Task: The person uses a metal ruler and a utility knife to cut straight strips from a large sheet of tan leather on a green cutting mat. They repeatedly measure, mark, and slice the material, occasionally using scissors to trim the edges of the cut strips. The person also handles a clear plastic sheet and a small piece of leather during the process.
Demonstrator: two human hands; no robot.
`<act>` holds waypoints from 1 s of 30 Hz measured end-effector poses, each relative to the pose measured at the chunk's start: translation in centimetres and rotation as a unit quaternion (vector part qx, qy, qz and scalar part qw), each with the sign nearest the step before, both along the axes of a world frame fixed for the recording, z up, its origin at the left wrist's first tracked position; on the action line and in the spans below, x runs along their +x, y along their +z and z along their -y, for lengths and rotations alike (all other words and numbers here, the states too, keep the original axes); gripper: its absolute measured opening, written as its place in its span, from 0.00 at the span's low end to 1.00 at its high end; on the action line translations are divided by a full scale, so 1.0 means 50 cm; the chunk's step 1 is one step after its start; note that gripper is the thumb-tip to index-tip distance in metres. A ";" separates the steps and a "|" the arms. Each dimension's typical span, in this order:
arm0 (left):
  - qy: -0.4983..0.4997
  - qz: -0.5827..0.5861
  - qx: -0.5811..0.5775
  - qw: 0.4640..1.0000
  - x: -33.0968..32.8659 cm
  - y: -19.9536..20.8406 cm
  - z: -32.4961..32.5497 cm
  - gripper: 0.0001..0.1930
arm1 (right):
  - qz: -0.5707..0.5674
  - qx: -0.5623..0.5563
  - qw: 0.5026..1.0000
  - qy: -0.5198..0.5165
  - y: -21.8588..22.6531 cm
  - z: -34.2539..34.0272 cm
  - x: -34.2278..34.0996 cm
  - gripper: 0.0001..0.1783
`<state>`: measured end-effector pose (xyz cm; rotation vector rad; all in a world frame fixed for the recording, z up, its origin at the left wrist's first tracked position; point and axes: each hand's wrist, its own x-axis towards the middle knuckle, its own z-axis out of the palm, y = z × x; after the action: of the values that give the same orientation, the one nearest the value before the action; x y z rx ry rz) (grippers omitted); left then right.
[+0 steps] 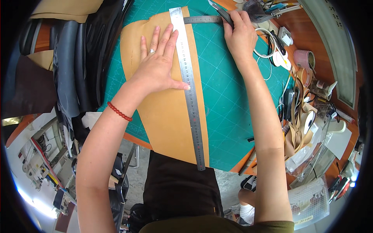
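A large tan sheet of leather (155, 120) lies on a green cutting mat (225, 101), its near end hanging past the table edge. Along its right side rests a long steel ruler (193, 112). My left hand (157, 62) is spread flat on the leather, fingertips beside the ruler and thumb on it. A short steel ruler (202, 19) juts rightward from the leather's far right edge toward my right hand (240, 37). My right hand is closed around a dark utility knife (224, 14), its blade pointing up and left, off the leather.
Dark rolled leather (74, 70) is heaped at the left. On the right lie a white cable (264, 54), a pink tape roll (304, 59), tan leather strips (301, 136) and a clear plastic bag (311, 155). Below the table edge, a person's leg (246, 200) shows at the lower right.
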<state>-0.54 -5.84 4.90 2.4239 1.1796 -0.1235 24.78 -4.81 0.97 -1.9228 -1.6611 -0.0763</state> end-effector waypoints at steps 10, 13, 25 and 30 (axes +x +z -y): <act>-0.021 -0.169 0.033 0.985 0.047 0.070 -0.008 0.73 | -0.083 0.009 0.997 0.000 0.085 0.073 0.026 0.10; -0.039 -0.153 0.047 0.986 0.046 0.074 -0.012 0.72 | -0.062 -0.016 0.997 -0.048 0.123 0.157 0.059 0.12; -0.054 -0.176 0.060 0.981 0.054 0.081 -0.017 0.73 | -0.036 -0.177 0.982 0.061 0.118 0.020 -0.155 0.23; -0.055 -0.170 0.056 0.982 0.050 0.073 -0.018 0.73 | 0.019 -0.214 0.975 0.051 0.099 0.010 -0.178 0.25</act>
<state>1.94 -4.95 8.58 2.6410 1.2190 -0.5364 15.89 -5.33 5.91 -2.1464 -1.9180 0.3115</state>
